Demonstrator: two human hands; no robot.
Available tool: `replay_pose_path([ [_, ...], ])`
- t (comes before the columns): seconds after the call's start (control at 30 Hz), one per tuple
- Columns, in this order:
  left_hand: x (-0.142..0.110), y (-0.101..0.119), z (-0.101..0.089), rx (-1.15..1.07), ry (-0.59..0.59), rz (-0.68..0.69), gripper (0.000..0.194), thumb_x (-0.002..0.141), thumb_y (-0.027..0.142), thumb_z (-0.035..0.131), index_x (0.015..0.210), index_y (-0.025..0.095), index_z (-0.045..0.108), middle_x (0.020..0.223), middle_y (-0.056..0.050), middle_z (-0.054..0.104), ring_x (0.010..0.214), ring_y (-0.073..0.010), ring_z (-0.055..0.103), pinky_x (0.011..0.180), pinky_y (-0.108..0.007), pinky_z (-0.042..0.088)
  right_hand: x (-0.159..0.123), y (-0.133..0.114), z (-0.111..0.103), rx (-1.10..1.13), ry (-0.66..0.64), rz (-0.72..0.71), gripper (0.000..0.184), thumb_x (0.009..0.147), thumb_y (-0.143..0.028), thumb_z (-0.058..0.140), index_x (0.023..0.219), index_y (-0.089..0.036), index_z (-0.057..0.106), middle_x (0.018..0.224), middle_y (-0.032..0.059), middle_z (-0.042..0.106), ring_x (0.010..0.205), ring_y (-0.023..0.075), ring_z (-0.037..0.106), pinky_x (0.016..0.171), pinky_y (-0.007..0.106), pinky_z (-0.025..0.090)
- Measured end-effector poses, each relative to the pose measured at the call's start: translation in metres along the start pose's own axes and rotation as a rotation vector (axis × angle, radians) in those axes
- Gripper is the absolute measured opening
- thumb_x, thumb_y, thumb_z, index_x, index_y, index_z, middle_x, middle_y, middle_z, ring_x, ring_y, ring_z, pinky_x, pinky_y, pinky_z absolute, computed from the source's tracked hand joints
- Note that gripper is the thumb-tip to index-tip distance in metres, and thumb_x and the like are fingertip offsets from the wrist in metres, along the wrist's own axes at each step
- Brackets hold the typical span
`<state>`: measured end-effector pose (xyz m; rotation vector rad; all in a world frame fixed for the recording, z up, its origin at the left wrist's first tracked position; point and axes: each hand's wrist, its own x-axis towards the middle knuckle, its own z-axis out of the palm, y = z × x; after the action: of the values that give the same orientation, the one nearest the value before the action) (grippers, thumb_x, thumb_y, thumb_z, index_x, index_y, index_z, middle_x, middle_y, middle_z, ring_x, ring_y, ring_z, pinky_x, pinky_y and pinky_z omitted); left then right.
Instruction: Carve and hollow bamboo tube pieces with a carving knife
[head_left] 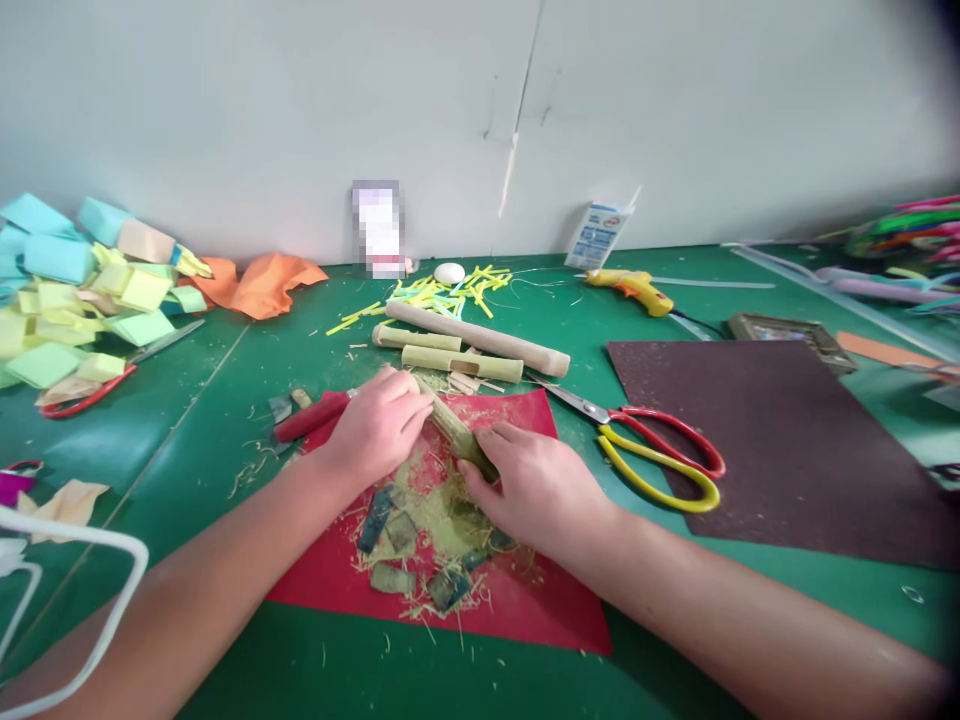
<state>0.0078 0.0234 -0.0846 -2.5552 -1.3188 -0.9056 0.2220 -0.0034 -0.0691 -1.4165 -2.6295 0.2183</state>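
Observation:
A pale bamboo tube [452, 425] lies at a slant above the red sheet [555, 600], between my two hands. My left hand [382, 425] is closed at its far end, fingers pressed together. My right hand [536, 490] is wrapped over the near end, hiding part of it. A red-handled tool [311, 415] lies beside my left hand, its other end hidden. Dust, shavings and several dark flat scraps [375, 520] cover the sheet. Beyond my hands lie a notched bamboo piece [491, 368], a shorter bamboo piece [420, 340] and a longer pale stick [480, 335].
Right of the sheet are red-and-yellow-handled scissors [600, 412] and a dark brown sheet [735, 450]. A yellow glue gun [634, 290], a small carton [598, 235] and yellow strips [480, 290] stand or lie farther back. Folded paper pieces [60, 260] are heaped at left.

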Motion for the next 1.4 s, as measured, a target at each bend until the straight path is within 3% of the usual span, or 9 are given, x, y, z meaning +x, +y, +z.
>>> replay_pose_path([
  [0.27,-0.001,0.003,-0.001,0.008,-0.011,0.003,0.02,0.092,0.018,0.047,0.084,0.014,0.065,0.076,-0.006,0.057,0.075,-0.0177,0.049,0.073,-0.033,0.045,-0.001,-0.002,-0.002,-0.008,-0.015,-0.012,0.028,0.089,-0.037,0.042,0.08,-0.016,0.059,0.08,0.0053,0.062,0.068,0.0178,0.059,0.055,0.03,0.031],
  [0.37,0.0,0.002,-0.001,0.006,0.048,-0.014,0.019,0.091,0.018,0.048,0.082,0.015,0.065,0.076,-0.006,0.057,0.075,-0.0178,0.049,0.072,-0.033,0.045,0.0,-0.003,-0.002,-0.018,-0.012,0.0,0.029,0.089,-0.037,0.041,0.079,-0.016,0.059,0.079,0.0054,0.061,0.067,0.018,0.059,0.055,0.03,0.031],
  [0.53,0.001,0.008,0.0,-0.034,-0.022,0.015,0.019,0.091,0.018,0.049,0.081,0.014,0.065,0.075,-0.005,0.057,0.076,-0.0174,0.049,0.073,-0.032,0.044,-0.001,-0.002,-0.004,-0.011,-0.034,0.002,0.029,0.089,-0.037,0.041,0.08,-0.016,0.058,0.078,0.0048,0.061,0.069,0.0187,0.06,0.056,0.03,0.031],
  [0.67,0.001,0.011,0.0,0.0,0.039,-0.029,0.02,0.09,0.017,0.049,0.076,0.014,0.064,0.074,-0.006,0.056,0.074,-0.0177,0.048,0.072,-0.033,0.044,-0.001,-0.002,-0.003,-0.01,-0.022,0.011,0.029,0.089,-0.037,0.041,0.079,-0.016,0.059,0.078,0.0047,0.061,0.068,0.0182,0.059,0.055,0.03,0.03],
  [0.77,0.0,0.016,-0.001,-0.066,-0.042,0.021,0.018,0.09,0.017,0.049,0.082,0.014,0.065,0.075,-0.005,0.057,0.076,-0.0175,0.049,0.074,-0.032,0.044,0.0,-0.002,-0.001,-0.006,-0.01,0.005,0.028,0.089,-0.037,0.043,0.08,-0.016,0.059,0.079,0.0049,0.061,0.068,0.0179,0.059,0.055,0.03,0.03],
  [0.93,0.001,0.019,-0.002,-0.04,0.011,-0.02,0.019,0.091,0.017,0.049,0.079,0.014,0.064,0.075,-0.006,0.057,0.075,-0.0178,0.048,0.073,-0.033,0.044,-0.001,-0.002,-0.001,-0.009,-0.008,0.015,0.03,0.089,-0.037,0.041,0.079,-0.016,0.059,0.078,0.0049,0.061,0.067,0.018,0.059,0.055,0.03,0.03],
  [1.07,0.001,0.022,-0.003,-0.093,-0.067,0.026,0.02,0.091,0.016,0.047,0.081,0.015,0.065,0.075,-0.005,0.057,0.076,-0.0176,0.049,0.073,-0.033,0.044,-0.002,-0.003,-0.002,-0.008,-0.012,0.012,0.029,0.089,-0.037,0.042,0.08,-0.016,0.06,0.079,0.0049,0.062,0.067,0.0178,0.059,0.054,0.03,0.03],
  [1.2,0.001,0.02,-0.003,-0.028,0.012,-0.025,0.022,0.091,0.017,0.048,0.076,0.015,0.064,0.073,-0.006,0.056,0.073,-0.018,0.048,0.071,-0.034,0.043,-0.001,-0.003,-0.004,-0.008,-0.022,0.026,0.029,0.089,-0.037,0.041,0.079,-0.016,0.06,0.078,0.0051,0.061,0.067,0.0181,0.059,0.054,0.03,0.03],
  [1.4,0.001,0.018,-0.003,-0.058,-0.011,0.035,0.02,0.091,0.017,0.048,0.079,0.015,0.064,0.074,-0.006,0.056,0.074,-0.0178,0.048,0.071,-0.032,0.043,-0.001,-0.003,-0.003,-0.003,-0.028,0.02,0.029,0.089,-0.037,0.041,0.08,-0.016,0.059,0.078,0.0051,0.061,0.068,0.0179,0.059,0.055,0.03,0.03],
])
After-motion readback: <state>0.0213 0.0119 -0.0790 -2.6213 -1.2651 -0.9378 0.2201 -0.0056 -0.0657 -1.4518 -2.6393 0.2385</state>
